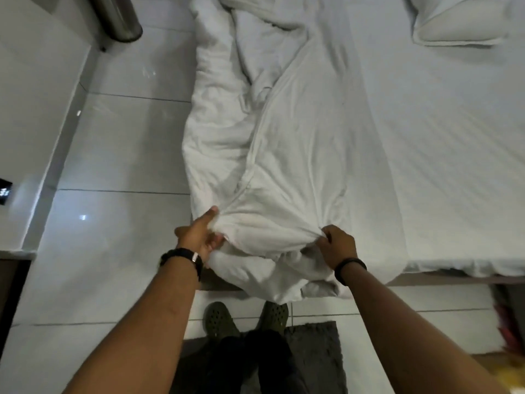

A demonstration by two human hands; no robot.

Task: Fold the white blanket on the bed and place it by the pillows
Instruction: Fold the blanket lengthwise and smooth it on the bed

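The white blanket (287, 132) lies bunched in a long crumpled strip along the left side of the bed (443, 155), its near end hanging over the foot of the bed. My left hand (200, 233) grips the blanket's near left corner, fingers curled into the cloth. My right hand (338, 245) pinches the near right part of the same end. A white pillow (457, 22) lies at the far right of the bed, at its head.
Glossy white floor tiles (113, 166) run along the bed's left side. A grey cylindrical object (119, 18) stands at the far left. A dark mat (312, 356) and my feet in green clogs (220, 319) are below the bed's foot.
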